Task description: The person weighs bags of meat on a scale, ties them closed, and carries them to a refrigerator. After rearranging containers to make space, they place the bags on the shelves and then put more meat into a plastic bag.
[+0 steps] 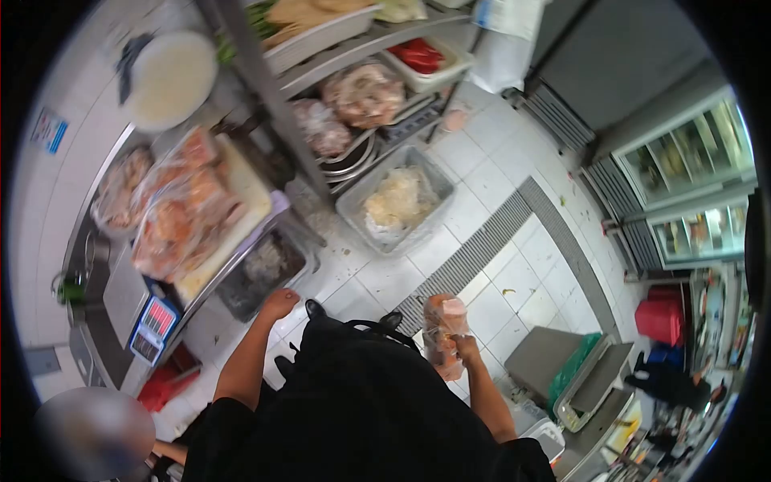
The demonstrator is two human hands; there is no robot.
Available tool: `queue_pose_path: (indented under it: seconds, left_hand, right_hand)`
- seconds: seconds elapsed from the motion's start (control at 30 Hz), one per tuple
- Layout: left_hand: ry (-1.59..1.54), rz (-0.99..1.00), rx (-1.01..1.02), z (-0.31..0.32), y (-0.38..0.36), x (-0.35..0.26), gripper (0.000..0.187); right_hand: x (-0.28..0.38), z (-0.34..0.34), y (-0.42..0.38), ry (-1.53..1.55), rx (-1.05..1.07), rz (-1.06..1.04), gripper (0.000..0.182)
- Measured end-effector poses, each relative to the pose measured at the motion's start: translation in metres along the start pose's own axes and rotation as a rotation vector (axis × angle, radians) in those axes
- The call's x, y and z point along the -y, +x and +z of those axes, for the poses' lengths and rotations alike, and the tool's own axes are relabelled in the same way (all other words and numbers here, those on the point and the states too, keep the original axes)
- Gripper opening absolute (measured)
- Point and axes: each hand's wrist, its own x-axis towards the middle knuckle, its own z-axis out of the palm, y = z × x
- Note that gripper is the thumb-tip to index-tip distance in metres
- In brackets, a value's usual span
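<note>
A clear plastic bag of orange-pink food (444, 336), perhaps meat, hangs from my right hand (466, 347), whose fingers are closed on it. My left hand (279, 304) is in front of my body, beside a grey tub (293, 277) below the counter edge. Its fingers look curled, and anything inside them is hidden. Up and left of that hand, a large clear bag of orange-pink meat (181, 217) lies on a white cutting board (245, 181) on the counter. Another bag of pale meat (124, 189) rests behind it.
A grey bin with whitish contents (438, 210) stands on the tiled floor by a metal shelf (277, 104) of food trays. A digital scale (154, 329) is at the counter edge. Bins (542, 361) stand at right. One person (96, 438) is lower left, another (675, 381) far right.
</note>
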Motion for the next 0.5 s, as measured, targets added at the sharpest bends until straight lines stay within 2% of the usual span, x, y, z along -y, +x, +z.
queue_pose_path:
  seconds: [0.03,0.1,0.23,0.37,0.43,0.47,0.5]
  left_hand:
    - [0.029,-0.039,0.04,0.006,0.007,-0.006,0.036]
    - [-0.026,-0.17,0.081,0.017,0.011,-0.025,0.035]
    - [-0.085,-0.414,0.18,0.035,0.036,-0.056,0.031]
    - [-0.043,-0.402,0.209,0.044,0.067,-0.112,0.03]
    - [-0.008,-0.405,0.24,0.051,0.094,-0.143,0.031]
    - [0.035,-0.41,0.234,0.054,0.111,-0.16,0.03]
    - [0.077,-0.41,0.226,0.056,0.134,-0.181,0.029]
  right_hand:
    - [-0.006,-0.011,-0.001,-0.045,-0.018,0.073,0.035]
    - [-0.053,-0.023,0.021,0.05,-0.007,0.083,0.037]
    - [-0.077,-0.053,0.017,0.152,-0.067,0.165,0.036]
    - [-0.104,-0.084,0.021,0.209,-0.072,0.144,0.036]
    - [-0.109,-0.097,0.027,0.216,-0.107,0.353,0.034]
    - [-0.112,-0.104,0.029,0.284,-0.118,0.394,0.032]
    - [-0.092,-0.118,0.022,0.254,-0.124,0.482,0.034]
